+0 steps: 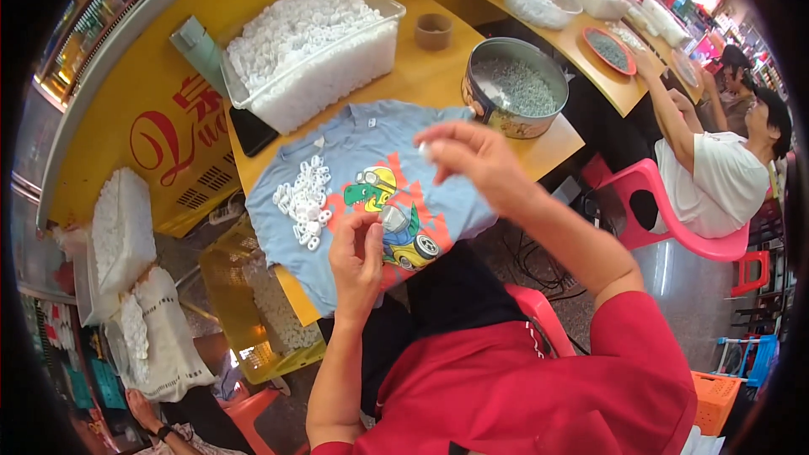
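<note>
Right hand (472,156) is up over the bench (421,76), fingers pinched shut on a small white piece (425,149) at the fingertips. Left hand (358,257) sits lower, just off the near edge, thumb and fingers closed round a small clear plastic part (393,218). The two hands are apart, the white piece above and a little to the right of the clear one.

Under them lies a blue child's shirt (371,152) with a dinosaur print, spread over the yellow bench like a work mat. On its left half there's a small heap of white pieces (305,200), loose and touching one another. I'd read that as a modest share handled or waiting; which of the two I cannot tell.

Behind the shirt, a big clear tub (316,55) is piled over the rim with white pieces, and to its right a round metal tin (516,88) holds a bed of small greyish bits. With the tub that full and the heap that small, plenty looks left to do.

On the left, white sacks (126,236) bulge with more white pieces beside a yellow crate (244,303). At the far bench on the right, another person in a white top (716,177) reaches toward trays.
</note>
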A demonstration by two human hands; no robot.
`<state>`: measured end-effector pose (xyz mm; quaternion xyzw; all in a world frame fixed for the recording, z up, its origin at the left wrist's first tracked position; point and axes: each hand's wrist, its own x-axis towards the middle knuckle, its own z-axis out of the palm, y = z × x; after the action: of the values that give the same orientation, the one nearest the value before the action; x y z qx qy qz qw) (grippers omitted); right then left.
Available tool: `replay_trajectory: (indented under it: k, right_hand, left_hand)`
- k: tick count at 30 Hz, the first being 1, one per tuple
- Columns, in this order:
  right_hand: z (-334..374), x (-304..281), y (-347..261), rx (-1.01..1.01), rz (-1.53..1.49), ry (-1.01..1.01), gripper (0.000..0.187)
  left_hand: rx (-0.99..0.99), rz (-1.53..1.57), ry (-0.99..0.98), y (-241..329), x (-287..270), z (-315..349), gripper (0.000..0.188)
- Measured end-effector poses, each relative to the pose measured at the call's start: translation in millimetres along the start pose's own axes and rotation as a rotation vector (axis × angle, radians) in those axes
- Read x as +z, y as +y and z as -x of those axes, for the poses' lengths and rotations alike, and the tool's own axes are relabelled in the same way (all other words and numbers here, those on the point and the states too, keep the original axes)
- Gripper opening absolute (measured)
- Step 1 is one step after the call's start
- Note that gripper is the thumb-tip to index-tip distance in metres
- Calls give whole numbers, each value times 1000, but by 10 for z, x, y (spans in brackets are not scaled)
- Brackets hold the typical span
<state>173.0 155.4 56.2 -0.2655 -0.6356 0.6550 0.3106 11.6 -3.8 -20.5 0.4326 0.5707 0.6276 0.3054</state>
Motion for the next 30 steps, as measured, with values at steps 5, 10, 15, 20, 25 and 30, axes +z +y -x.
replay_trajectory:
  k: [5, 10, 15, 20, 25, 30]
  right_hand:
    - [-763, -583, -427, -157, 242, 196, 26]
    - [-1725, -1258, -535, -190, 429, 349, 27]
    - [-2135, -1383, -577, -87, 434, 464, 26]
    - [-1774, -1045, -642, -281, 478, 321, 26]
    - [-1061, -605, -453, -251, 647, -72, 25]
    - [-746, -245, -66, -141, 705, -240, 19]
  left_hand:
    - [13, 4, 25, -74, -21, -59, 8]
    - [59, -4, 46, -106, 16, -100, 6]
    - [91, -38, 57, -128, 8, -69, 7]
    - [68, -71, 51, -125, -25, -47, 8]
    - [126, -172, 54, -60, -30, -93, 10]
    - [241, -121, 71, -99, -69, -126, 17]
